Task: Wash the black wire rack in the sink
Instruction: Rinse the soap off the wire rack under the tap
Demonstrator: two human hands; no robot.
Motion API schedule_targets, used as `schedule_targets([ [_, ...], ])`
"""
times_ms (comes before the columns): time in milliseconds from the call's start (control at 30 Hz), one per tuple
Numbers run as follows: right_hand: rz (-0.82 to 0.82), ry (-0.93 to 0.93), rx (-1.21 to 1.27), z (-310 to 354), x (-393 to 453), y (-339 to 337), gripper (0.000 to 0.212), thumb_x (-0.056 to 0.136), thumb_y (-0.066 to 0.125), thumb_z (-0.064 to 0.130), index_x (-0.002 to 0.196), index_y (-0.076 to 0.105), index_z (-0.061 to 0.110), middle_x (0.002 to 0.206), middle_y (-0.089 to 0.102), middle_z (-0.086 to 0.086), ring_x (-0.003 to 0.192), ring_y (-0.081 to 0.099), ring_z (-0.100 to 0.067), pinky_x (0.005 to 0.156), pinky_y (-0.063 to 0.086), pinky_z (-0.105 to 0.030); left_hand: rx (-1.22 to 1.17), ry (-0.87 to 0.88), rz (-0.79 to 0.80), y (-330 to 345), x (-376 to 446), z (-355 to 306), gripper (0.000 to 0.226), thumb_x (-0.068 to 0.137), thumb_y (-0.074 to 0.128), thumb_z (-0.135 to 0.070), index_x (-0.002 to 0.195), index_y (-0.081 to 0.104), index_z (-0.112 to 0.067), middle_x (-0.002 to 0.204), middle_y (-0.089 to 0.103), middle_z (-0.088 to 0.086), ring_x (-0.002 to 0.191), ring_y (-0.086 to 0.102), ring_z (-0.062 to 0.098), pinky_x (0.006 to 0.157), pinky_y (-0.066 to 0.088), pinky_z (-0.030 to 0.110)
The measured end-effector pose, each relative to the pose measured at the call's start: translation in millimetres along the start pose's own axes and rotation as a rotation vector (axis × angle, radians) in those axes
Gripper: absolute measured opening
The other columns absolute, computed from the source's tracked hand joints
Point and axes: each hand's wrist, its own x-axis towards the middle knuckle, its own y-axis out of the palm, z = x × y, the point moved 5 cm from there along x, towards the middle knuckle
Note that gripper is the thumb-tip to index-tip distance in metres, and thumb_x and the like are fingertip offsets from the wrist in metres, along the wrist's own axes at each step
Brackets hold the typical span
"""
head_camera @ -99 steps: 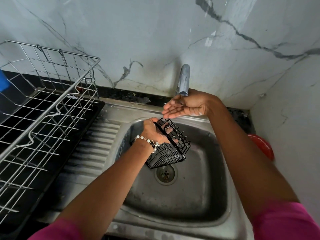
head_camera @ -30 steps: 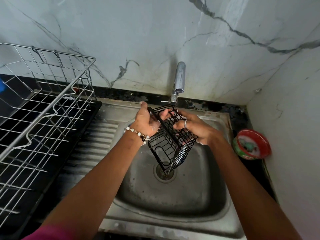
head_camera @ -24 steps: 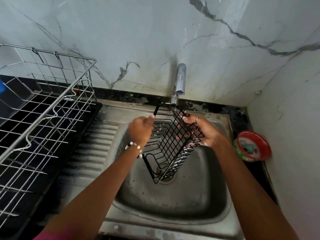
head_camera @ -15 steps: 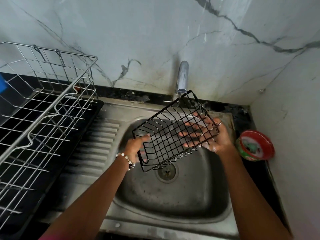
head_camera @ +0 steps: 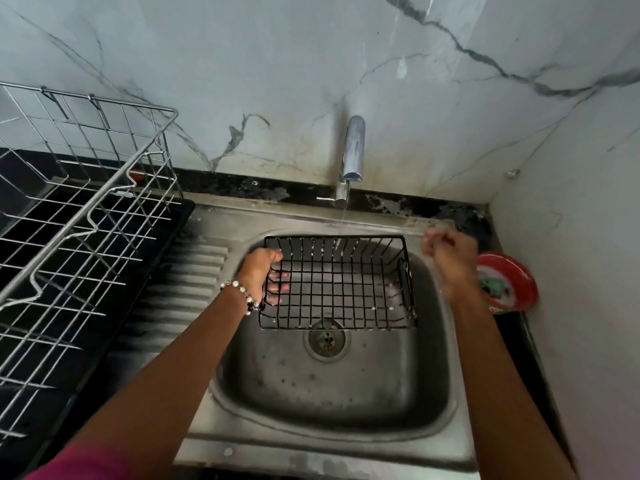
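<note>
- left hand (head_camera: 261, 271) grips the left side wall of the black wire rack (head_camera: 337, 282), thumb over the top rim, fingers curled under and showing through the mesh
- right hand (head_camera: 450, 258) off the rack, just right of it over the sink's right rim; blurred, fingers look curled with nothing in them, though I can't be sure
- rack sits open side up, roughly level, held over the far half of the sink (head_camera: 329, 393), between the two hands
- thin stream of water (head_camera: 341, 220) falls from the tap (head_camera: 351, 154) just beyond the hands and hits the rack's far wall
- step in hand looks like rinsing: water only reaches one strip, so judge the rack needs sliding and tilting under the stream to wet each wall and the bottom
- one-hand hold on a wet wire wall could slip, better bring right hand back to the right wall before turning it
- keep rack low in the sink so splash stays inside
- drain (head_camera: 325, 341) is open, just nearer than the rack, water should run off fine
- well left of left hand: big silver dish rack (head_camera: 86, 209) on a black tray (head_camera: 104, 306), ribbed drainboard (head_camera: 187, 292) between it and the sink; not in the way
- right of right hand: red round container (head_camera: 509, 282) on the dark counter, close enough to get knocked or splashed if right elbow swings out
- marble wall (head_camera: 277, 64) behind the tap and on the right side, tight corner limits room on the right
</note>
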Motion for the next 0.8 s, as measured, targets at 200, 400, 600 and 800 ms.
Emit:
schedule_targets([
  [200,0.634,0.24,0.49,73.5,-44.1,77.9,0.023,0.097,0.043,0.0,0.11,0.059,-0.01,0.108,0.066,-0.027,0.1,0.067,-0.034,0.086,0.056,-0.038,0.192,0.014,0.059,41.0,4.4,-15.9,0.032,0.093,0.057,-0.041,0.115,0.058,-0.017,0.1,0.061,0.01,0.081,0.059,0.028,0.08,0.047,0.046],
  [400,0.727,0.296,0.274,96.0,-30.7,103.8,0.026,0.096,0.039,-0.001,0.107,0.059,-0.014,0.107,0.064,-0.032,0.1,0.066,-0.039,0.088,0.055,-0.043,0.306,-0.029,0.199,84.8,8.7,-33.6,0.036,0.092,0.057,-0.051,0.116,0.057,-0.023,0.103,0.059,0.009,0.085,0.059,0.027,0.072,0.047,0.044],
  [600,0.914,0.254,-0.002,96.9,-38.0,118.1,0.027,0.097,0.039,-0.003,0.114,0.056,-0.015,0.112,0.061,-0.036,0.102,0.065,-0.04,0.089,0.054,-0.044,0.337,-0.109,0.307,87.5,26.2,-44.5,0.044,0.094,0.046,-0.06,0.111,0.053,-0.02,0.106,0.057,0.013,0.088,0.057,0.031,0.093,0.041,0.058],
  [800,0.878,0.187,0.019,108.7,-32.8,122.8,0.025,0.097,0.041,-0.003,0.112,0.057,-0.014,0.112,0.061,-0.036,0.101,0.066,-0.039,0.085,0.056,-0.042,0.38,-0.147,0.385,93.8,28.4,-48.2,0.029,0.101,0.041,-0.048,0.104,0.053,-0.021,0.103,0.059,0.016,0.086,0.058,0.033,0.08,0.045,0.055],
])
